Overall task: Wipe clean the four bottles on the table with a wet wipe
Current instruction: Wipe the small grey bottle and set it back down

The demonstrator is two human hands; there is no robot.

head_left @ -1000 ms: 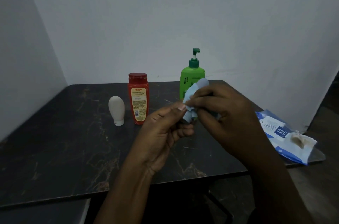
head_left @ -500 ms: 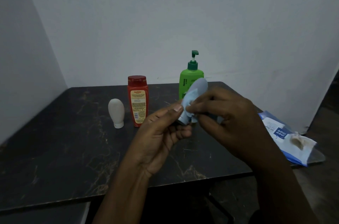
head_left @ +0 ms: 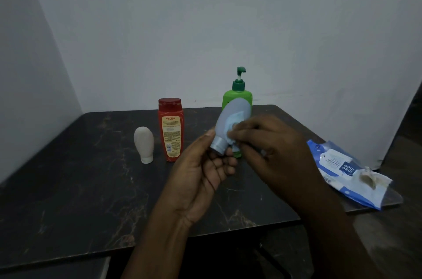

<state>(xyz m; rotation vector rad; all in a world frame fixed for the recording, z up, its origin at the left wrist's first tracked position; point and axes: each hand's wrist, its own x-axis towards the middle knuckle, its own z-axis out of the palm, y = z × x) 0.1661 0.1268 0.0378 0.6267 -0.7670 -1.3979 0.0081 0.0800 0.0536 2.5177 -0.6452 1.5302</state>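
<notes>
My left hand (head_left: pixel 203 171) holds a small pale blue bottle (head_left: pixel 228 118) by its cap end, tilted with the rounded base up. My right hand (head_left: pixel 271 148) presses a folded wet wipe (head_left: pixel 235 117) against the bottle's side. Behind them a green pump bottle (head_left: pixel 237 95) stands upright, partly hidden by the blue one. A red bottle (head_left: pixel 170 130) with a yellow label stands left of centre. A small white bottle (head_left: pixel 143 143) stands on its cap to the left of the red one.
The dark marble-patterned table (head_left: pixel 80 187) sits against grey walls in a corner. A blue and white wet wipe pack (head_left: pixel 342 171) lies at the table's right edge with a wipe poking out. The table's front edge runs just below my wrists.
The blue bottle has tilted so more of its body shows above my fingers. My right hand with the wipe has slid down towards the bottle's neck.
</notes>
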